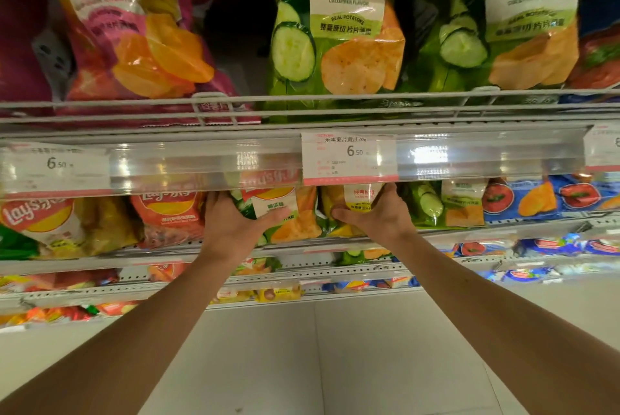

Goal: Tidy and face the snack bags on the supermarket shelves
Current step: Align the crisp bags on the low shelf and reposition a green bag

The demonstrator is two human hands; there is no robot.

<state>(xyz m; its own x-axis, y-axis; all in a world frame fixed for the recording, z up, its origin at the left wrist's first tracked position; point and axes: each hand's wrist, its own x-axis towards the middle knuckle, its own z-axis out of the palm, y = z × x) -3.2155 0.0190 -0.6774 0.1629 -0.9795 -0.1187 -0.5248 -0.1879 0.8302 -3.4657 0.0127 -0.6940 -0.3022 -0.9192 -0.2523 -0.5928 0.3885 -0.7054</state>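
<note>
On the second shelf, my left hand (231, 225) grips the left side of a green cucumber-flavour chip bag (288, 216), thumb laid across its front. My right hand (379, 215) holds a yellow chip bag (360, 196) next to it, thumb on the front and fingers up along its right edge. Both bags stand upright under the clear price rail (201, 163), which hides their tops. More green cucumber bags (339, 29) stand on the top shelf above.
A magenta chip bag (134, 32) stands top left. Red and yellow bags (167, 213) fill the second shelf to the left, green and blue bags (536, 196) to the right. Lower shelves (302, 277) hold more snacks. Pale floor lies below.
</note>
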